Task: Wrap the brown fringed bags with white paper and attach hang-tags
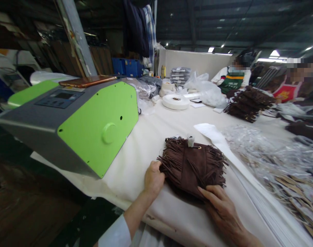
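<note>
A dark brown fringed handbag (194, 164) lies on the white-covered table in front of me. A small whitish wrapped piece (190, 140) and a gold-coloured ring show at its top edge. My left hand (154, 178) is closed on the bag's left side, fingers curled into the fringe. At the lower right edge, my right hand (219, 202) grips the bag, thumb on top and the other fingers partly hidden beneath or behind it.
A green and grey machine (102, 127) stands at the left, a phone-like object (88, 81) on top. White sheets (239, 171), clear plastic bags (269, 147) and tags (295, 192) lie to the right. Beyond are a white roll (176, 102), stacked brown bags (249, 103) and two people.
</note>
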Demonstrator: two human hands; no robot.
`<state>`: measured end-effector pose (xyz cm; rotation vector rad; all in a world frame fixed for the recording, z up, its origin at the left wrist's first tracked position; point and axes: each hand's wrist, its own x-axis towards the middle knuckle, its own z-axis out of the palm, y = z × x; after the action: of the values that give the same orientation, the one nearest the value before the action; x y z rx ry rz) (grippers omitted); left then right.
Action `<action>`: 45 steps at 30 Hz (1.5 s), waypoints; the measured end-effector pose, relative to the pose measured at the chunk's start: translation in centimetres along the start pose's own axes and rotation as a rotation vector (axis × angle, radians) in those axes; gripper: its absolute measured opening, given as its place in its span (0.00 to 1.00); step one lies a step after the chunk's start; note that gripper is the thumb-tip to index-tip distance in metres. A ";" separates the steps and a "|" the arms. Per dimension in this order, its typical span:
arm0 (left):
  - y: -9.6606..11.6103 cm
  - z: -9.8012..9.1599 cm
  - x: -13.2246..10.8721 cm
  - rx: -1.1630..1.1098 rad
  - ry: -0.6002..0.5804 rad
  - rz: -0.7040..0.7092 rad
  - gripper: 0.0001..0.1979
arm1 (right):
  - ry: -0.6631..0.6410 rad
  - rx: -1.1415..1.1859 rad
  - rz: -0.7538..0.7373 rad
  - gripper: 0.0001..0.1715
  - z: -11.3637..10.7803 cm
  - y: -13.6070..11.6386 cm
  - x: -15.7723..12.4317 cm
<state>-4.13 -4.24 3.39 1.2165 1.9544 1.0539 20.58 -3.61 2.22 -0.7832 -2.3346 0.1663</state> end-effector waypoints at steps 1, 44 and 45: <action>-0.2 -0.4 0.2 0.016 -0.031 0.039 0.13 | -0.002 -0.004 -0.014 0.20 -0.1 -0.1 0.1; -1.0 0.0 1.6 -0.308 -0.128 0.171 0.17 | 0.446 0.736 1.005 0.15 -1.2 2.9 0.0; -1.1 0.1 1.3 -0.394 -0.117 0.109 0.19 | 0.433 0.758 1.010 0.15 -1.3 3.0 -0.2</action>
<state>-5.09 -3.28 2.30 1.1414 1.5142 1.3170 23.00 -1.37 2.14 -1.3216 -1.1352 1.1021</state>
